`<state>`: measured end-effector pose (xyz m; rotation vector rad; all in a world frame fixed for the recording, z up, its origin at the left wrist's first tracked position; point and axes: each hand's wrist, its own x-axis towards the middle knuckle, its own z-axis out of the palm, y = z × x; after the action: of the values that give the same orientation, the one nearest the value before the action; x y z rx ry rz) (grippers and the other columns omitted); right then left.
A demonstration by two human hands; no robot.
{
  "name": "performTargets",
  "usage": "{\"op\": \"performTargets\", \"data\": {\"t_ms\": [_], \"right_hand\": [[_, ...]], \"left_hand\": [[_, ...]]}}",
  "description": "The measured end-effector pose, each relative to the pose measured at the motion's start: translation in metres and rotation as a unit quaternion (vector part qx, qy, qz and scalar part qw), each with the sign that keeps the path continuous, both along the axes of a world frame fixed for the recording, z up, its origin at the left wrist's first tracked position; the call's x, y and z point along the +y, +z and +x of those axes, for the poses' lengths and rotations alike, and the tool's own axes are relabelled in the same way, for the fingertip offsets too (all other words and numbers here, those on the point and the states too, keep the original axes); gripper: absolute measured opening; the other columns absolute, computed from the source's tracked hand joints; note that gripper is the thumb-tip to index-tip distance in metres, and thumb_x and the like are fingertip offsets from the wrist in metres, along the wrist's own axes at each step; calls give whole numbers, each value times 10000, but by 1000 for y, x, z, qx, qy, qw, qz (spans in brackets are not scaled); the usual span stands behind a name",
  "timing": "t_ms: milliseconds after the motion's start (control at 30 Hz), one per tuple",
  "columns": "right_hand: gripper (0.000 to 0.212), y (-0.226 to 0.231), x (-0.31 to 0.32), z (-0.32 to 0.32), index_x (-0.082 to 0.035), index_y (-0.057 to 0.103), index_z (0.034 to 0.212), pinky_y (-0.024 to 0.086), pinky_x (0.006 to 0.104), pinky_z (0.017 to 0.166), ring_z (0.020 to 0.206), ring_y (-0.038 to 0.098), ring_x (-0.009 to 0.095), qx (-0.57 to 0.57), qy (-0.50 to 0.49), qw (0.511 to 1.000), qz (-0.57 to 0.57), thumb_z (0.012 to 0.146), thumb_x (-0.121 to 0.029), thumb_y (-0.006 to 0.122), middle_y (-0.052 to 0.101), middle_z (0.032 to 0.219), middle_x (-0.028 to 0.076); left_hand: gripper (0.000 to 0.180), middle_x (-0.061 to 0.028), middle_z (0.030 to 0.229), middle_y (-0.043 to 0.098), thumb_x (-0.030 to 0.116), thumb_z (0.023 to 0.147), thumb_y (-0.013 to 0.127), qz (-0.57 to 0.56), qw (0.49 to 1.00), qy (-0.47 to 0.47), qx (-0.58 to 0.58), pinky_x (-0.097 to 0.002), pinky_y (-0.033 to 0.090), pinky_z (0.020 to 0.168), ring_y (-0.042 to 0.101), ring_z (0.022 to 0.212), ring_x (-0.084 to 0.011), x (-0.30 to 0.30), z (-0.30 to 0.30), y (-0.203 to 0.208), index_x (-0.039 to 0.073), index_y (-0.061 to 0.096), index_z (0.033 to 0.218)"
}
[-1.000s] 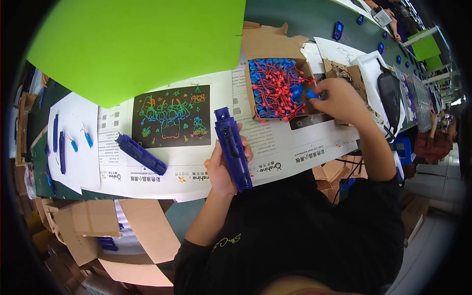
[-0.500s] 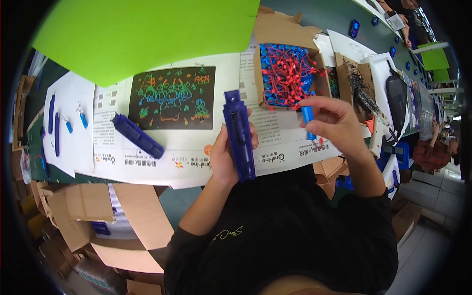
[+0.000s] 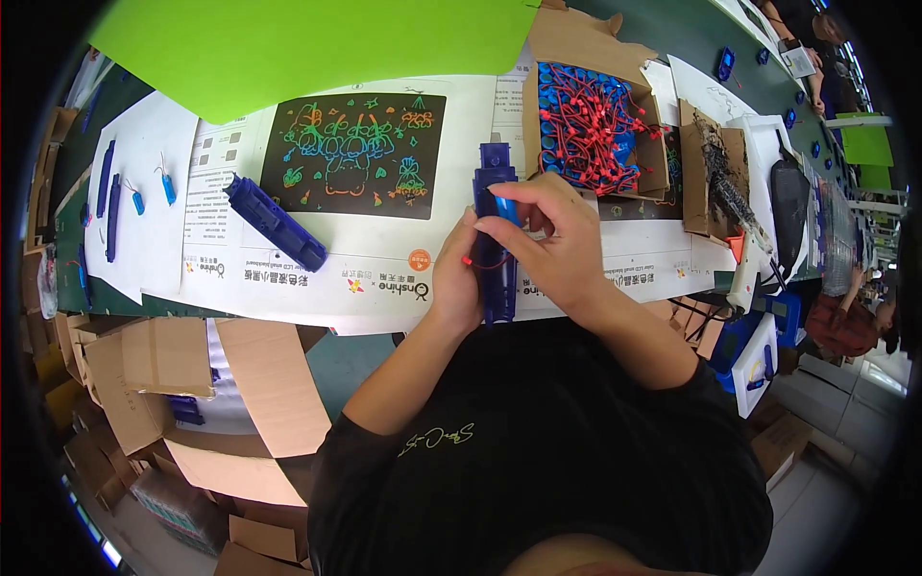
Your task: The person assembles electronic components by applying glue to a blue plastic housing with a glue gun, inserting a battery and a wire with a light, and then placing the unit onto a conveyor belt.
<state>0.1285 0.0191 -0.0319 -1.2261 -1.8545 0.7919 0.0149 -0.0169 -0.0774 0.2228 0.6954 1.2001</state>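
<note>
My left hand (image 3: 455,280) is wrapped round a long dark blue plastic housing (image 3: 497,293), held upright in front of my chest. Between the thumb and fingers of my right hand (image 3: 565,240) is a small blue cylindrical battery (image 3: 506,207), pressed against the upper part of the housing. A red wire with a small red plug hangs from it beside my left thumb. My fingers hide part of the battery, so how far it sits inside cannot be told. A second dark blue housing (image 3: 277,226) lies to the left on the printed sheet.
A cardboard box (image 3: 657,173) of blue batteries with red wires stands beyond my right hand. Loose batteries (image 3: 168,190) and narrow blue strips (image 3: 113,221) lie far left. A green sheet (image 3: 307,48) covers the back. At right, a white tool (image 3: 747,276) rests against blackened cardboard.
My right hand has brought the battery from beside the box leftward onto the housing. The housing now stands straighter, and the whole view has shifted slightly.
</note>
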Motion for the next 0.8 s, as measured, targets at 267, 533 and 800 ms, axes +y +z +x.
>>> {"op": "performTargets", "data": {"t_ms": [267, 533, 800], "right_hand": [[191, -22, 5, -12, -37, 648, 926, 388, 247, 553, 616, 458, 125, -39, -6, 994, 97, 746, -82, 692, 477, 735, 43], [159, -13, -9, -7, -58, 572, 921, 332, 219, 535, 628, 376, 72, 28, -6, 990, -136, 782, -60, 649, 382, 759, -2], [127, -1, -9, 16, -12, 572, 909, 383, 209, 577, 678, 486, 61, 223, 53, 947, -225, 862, -129, 577, 528, 828, 25]], "left_hand": [[401, -76, 1147, 525, 324, 978, 267, -35, 999, 15, -35, -309, 392, 929, 504, 1073, -172, 5, -1, 5, 45, 453, 1198], [411, -47, 967, 570, 366, 975, 280, -74, 997, 19, -27, -257, 468, 769, 574, 855, -128, 0, 0, -1, 51, 490, 1135], [443, -34, 917, 557, 250, 932, 456, 85, 996, -5, 17, -270, 438, 696, 548, 792, -123, -2, -6, -7, -5, 374, 1285]]}}
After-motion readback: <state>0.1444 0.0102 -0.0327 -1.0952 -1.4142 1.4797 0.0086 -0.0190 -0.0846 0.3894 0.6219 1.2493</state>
